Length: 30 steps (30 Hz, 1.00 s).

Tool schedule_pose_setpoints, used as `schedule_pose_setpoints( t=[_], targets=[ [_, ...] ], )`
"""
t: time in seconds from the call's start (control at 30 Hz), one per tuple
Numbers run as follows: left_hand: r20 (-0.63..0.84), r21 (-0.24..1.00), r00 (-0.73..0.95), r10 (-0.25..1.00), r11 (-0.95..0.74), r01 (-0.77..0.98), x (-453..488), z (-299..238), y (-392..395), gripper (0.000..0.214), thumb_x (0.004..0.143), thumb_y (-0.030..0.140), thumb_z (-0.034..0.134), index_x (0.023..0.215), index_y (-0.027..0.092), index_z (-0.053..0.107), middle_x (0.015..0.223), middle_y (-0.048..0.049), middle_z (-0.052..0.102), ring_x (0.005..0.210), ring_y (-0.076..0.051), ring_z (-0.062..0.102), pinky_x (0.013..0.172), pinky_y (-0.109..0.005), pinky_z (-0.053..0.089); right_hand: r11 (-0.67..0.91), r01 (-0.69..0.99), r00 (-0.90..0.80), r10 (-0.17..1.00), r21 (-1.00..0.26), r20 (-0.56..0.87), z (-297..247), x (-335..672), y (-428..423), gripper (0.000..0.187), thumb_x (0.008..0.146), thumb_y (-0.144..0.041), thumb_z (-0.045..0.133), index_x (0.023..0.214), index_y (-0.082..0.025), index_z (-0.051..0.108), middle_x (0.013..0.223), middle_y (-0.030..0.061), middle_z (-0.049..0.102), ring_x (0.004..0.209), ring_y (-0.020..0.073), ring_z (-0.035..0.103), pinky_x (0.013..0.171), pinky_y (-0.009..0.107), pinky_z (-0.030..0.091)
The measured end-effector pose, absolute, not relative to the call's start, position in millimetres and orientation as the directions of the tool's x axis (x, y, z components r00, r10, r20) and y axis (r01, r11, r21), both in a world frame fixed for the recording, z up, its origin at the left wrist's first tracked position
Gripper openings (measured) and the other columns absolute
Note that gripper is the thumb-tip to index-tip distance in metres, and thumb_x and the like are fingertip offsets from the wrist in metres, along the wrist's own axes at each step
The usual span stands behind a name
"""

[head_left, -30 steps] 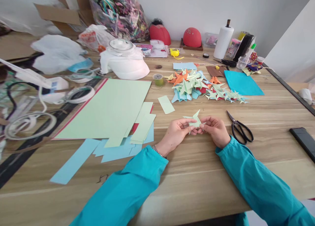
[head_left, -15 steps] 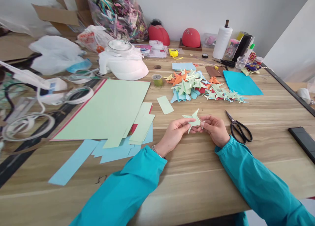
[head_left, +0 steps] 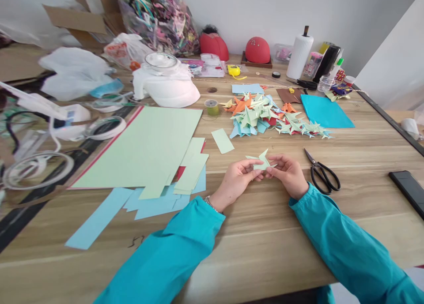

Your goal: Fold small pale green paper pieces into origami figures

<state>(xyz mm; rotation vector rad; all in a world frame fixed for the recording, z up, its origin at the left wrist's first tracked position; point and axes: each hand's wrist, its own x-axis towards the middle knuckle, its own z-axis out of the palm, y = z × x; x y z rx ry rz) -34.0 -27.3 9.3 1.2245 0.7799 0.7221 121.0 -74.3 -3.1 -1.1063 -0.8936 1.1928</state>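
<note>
Between my two hands is a pale green folded paper star with pointed tips, held just above the wooden table. My left hand pinches its left side, thumb in front. With thumb and fingers, my right hand grips the right side; the fingertips partly hide the lower part. Beyond the hands lies a heap of folded paper stars in green, blue, orange and red. A single green paper slip rests to the left of the heap. Black-handled scissors lie beside my right hand.
Green paper sheets and blue strips cover the left side. A spool of thread stands near the heap. Turquoise paper lies behind right, a phone at far right. Tape rolls and bags crowd the back left.
The lower point of the star, which stuck down between my hands, no longer shows. My thumbs have shifted to the star's near edge, and both hands stay in place.
</note>
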Motion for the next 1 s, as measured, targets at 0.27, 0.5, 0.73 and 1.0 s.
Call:
schedule_pose_setpoints(
  t=[0.27, 0.5, 0.73, 1.0],
  targets=[
    [-0.15, 0.971, 0.571, 0.807, 0.228, -0.067, -34.3, 7.5, -25.9, 0.03, 0.07, 0.025, 0.068, 0.096, 0.012, 0.067, 0.071, -0.0049, 0.07, 0.068, -0.016, 0.065, 0.07, -0.03, 0.051, 0.007, -0.253, 0.138, 0.99, -0.967, -0.028, -4.1, 122.5, -74.2, 0.03, 0.061, -0.029, 0.078, 0.084, -0.017, 0.062, 0.062, -0.0011, 0.066, 0.054, 0.0136, 0.063, 0.054, 0.028, 0.049],
    [-0.142, 0.925, 0.563, 0.814, 0.311, -0.217, -36.1, 5.5, -24.6, 0.033, 0.074, 0.029, 0.062, 0.101, 0.013, 0.067, 0.08, -0.0073, 0.07, 0.069, -0.019, 0.065, 0.064, -0.032, 0.052, -0.002, -0.301, 0.144, 0.988, -0.954, -0.048, -1.9, 123.0, -75.1, 0.024, 0.063, -0.023, 0.073, 0.084, -0.018, 0.064, 0.061, -0.0032, 0.064, 0.049, 0.0115, 0.059, 0.05, 0.025, 0.043],
    [-0.088, 0.942, 0.587, 0.805, 0.259, -0.214, -36.8, 6.1, -24.9, 0.041, 0.061, 0.008, 0.057, 0.098, 0.017, 0.07, 0.1, -0.0066, 0.07, 0.087, -0.021, 0.064, 0.077, -0.033, 0.051, -0.013, -0.346, 0.156, 0.985, -0.938, -0.071, 0.5, 124.5, -76.4, 0.01, 0.063, -0.017, 0.062, 0.072, -0.018, 0.064, 0.054, -0.0029, 0.058, 0.044, 0.0094, 0.049, 0.042, 0.023, 0.036],
    [-0.037, 0.99, 0.664, 0.747, 0.118, -0.078, -39.2, 12.8, -24.4, 0.032, 0.059, 0.02, 0.074, 0.091, 0.019, 0.073, 0.115, -0.0082, 0.064, 0.099, -0.023, 0.061, 0.079, -0.032, 0.05, -0.015, -0.316, 0.138, 0.989, -0.949, -0.062, 2.6, 124.5, -76.3, 0.01, 0.062, -0.017, 0.064, 0.072, -0.017, 0.064, 0.051, -0.0046, 0.055, 0.04, 0.0073, 0.047, 0.04, 0.021, 0.031]
  ],
)
